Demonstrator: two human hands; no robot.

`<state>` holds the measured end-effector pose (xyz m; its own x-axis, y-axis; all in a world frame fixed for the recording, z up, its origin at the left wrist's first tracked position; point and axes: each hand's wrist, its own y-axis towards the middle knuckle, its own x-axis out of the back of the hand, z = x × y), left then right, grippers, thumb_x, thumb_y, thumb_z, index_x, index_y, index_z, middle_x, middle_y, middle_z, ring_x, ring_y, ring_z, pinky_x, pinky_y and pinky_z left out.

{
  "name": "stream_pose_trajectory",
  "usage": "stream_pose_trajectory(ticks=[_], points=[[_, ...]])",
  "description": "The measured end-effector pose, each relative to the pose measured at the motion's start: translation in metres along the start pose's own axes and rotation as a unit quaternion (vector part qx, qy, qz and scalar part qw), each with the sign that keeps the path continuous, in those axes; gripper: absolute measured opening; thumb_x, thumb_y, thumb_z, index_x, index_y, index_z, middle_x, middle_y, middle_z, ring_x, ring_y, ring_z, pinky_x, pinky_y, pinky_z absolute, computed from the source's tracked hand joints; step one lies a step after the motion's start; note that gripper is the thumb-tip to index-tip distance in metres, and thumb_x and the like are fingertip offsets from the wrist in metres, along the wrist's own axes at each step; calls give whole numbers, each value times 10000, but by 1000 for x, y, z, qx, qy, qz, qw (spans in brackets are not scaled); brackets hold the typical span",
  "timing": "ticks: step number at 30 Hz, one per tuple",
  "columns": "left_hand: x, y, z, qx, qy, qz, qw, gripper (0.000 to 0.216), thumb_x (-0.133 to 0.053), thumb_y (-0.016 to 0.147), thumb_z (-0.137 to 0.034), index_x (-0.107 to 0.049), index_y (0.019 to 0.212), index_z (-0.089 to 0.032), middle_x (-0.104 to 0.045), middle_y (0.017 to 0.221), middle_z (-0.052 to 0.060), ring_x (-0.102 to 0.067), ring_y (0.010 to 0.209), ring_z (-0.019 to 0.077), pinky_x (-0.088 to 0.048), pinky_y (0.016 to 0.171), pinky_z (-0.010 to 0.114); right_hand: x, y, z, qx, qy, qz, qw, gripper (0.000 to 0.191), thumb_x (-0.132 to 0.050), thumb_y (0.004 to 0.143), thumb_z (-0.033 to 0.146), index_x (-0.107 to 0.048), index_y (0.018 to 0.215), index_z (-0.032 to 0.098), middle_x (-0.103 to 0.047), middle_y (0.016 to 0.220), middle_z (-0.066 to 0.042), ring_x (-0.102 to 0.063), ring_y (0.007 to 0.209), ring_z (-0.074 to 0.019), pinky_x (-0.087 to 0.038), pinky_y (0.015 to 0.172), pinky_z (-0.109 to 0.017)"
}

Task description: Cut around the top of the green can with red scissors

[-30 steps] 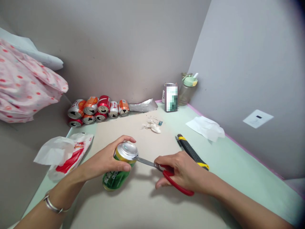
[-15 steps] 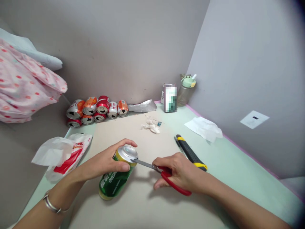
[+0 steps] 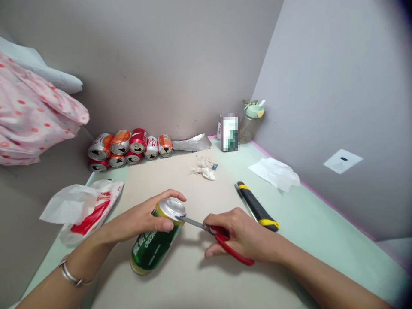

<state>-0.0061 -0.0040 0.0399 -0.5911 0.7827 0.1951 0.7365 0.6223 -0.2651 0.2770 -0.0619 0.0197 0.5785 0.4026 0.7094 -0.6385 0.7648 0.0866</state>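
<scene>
A green beverage can point(image 3: 157, 244) with a gold band and silver end leans tilted in my left hand point(image 3: 154, 216), thumb across its near side and fingers round the far side. Red-handled scissors point(image 3: 236, 253) are gripped by my right hand point(image 3: 238, 236). Their grey blades point left, and the tip touches the can's upper rim, at its right side. Whether the tip has gone through the metal I cannot tell. Right of my right hand lies a black and yellow utility knife point(image 3: 259, 206).
Several empty cans point(image 3: 138, 141) are stacked along the wall, beside a cut metal sheet point(image 3: 193, 142). Crumpled tissue scraps point(image 3: 204, 169) lie mid-board. A tissue pack point(image 3: 93, 210) is at left, a white tissue point(image 3: 275, 174) at right. A bottle point(image 3: 251, 124) stands in the corner.
The can's lower end has swung slightly left. My right hand and the scissors have shifted a little to the left, with the blade tip still at the can's rim.
</scene>
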Motion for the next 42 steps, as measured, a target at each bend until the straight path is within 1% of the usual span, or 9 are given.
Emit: stream_pose_trajectory(ticks=[8, 13, 16, 19, 22, 24, 30, 37, 42], points=[[0, 0, 1, -8, -3, 0, 1000, 656, -703, 788, -627, -485, 1330, -329, -568, 1075, -13, -484, 964, 217, -348, 791, 266, -1, 0, -1, -7, 0, -2, 1000, 331, -774, 825, 502, -607, 848, 218, -509, 649, 68, -404, 545, -101, -301, 548, -195], [0, 0, 1, -18, -31, 9, 999, 685, -705, 791, -628, -472, 1348, -306, -588, 1013, -9, -491, 915, 205, -348, 776, 263, 1, 0, 0, -43, 20, 1, 999, 371, -800, 793, 516, -627, 960, 233, -543, 699, 72, -442, 591, -101, -334, 584, -194], [2, 0, 2, -17, -61, 11, 998, 712, -716, 787, -620, -459, 1363, -291, -619, 1015, 1, -510, 911, 205, -341, 766, 261, 10, 0, 2, -64, 77, 15, 995, 381, -818, 789, 454, -635, 1046, 241, -587, 791, 57, -487, 672, -110, -380, 633, -193], [2, 0, 2, -20, -103, 14, 994, 750, -732, 773, -622, -446, 1368, -265, -661, 1036, 29, -556, 948, 227, -351, 787, 275, 20, 0, 3, -71, 185, 58, 978, 275, -665, 914, 304, -625, 1175, 229, -634, 939, 8, -554, 783, -128, -448, 716, -207], [2, 0, 1, -26, -142, 20, 989, 803, -769, 742, -613, -434, 1372, -244, -683, 1079, 65, -599, 1025, 269, -375, 847, 310, 26, -2, 4, -59, 241, 78, 966, 354, -542, 924, 171, -606, 1270, 214, -640, 1102, -42, -597, 923, -156, -478, 820, -249], [1, 1, 0, -26, -152, 19, 988, 837, -803, 719, -582, -425, 1384, -241, -681, 1119, 82, -606, 1062, 287, -379, 885, 333, 26, -2, 4, -63, 249, 76, 964, 363, -555, 916, 175, -608, 1273, 213, -639, 1090, -43, -607, 915, -165, -487, 810, -261], [1, 3, -1, -28, -114, -24, 993, 843, -844, 703, -458, -411, 1398, -257, -672, 1146, 75, -597, 1038, 276, -385, 833, 321, 17, 1, 5, -51, 153, 13, 987, 354, -726, 875, 363, -640, 1188, 221, -631, 1022, -23, -552, 817, -151, -453, 740, -238], [-1, 1, -1, -22, -68, -35, 997, 857, -854, 688, -439, -417, 1408, -280, -667, 1149, 47, -588, 1024, 269, -384, 792, 298, 11, -1, 1, -19, 48, 5, 999, 461, -816, 771, 514, -605, 1061, 224, -562, 836, 52, -432, 682, -111, -364, 617, -196], [-2, 1, -2, -12, -46, -46, 998, 855, -861, 687, -441, -423, 1403, -280, -669, 1131, 42, -585, 1042, 272, -390, 837, 310, 9, -2, 5, -7, -4, 1, 1000, 501, -808, 731, 603, -584, 973, 225, -511, 762, 73, -390, 627, -103, -315, 586, -199]])
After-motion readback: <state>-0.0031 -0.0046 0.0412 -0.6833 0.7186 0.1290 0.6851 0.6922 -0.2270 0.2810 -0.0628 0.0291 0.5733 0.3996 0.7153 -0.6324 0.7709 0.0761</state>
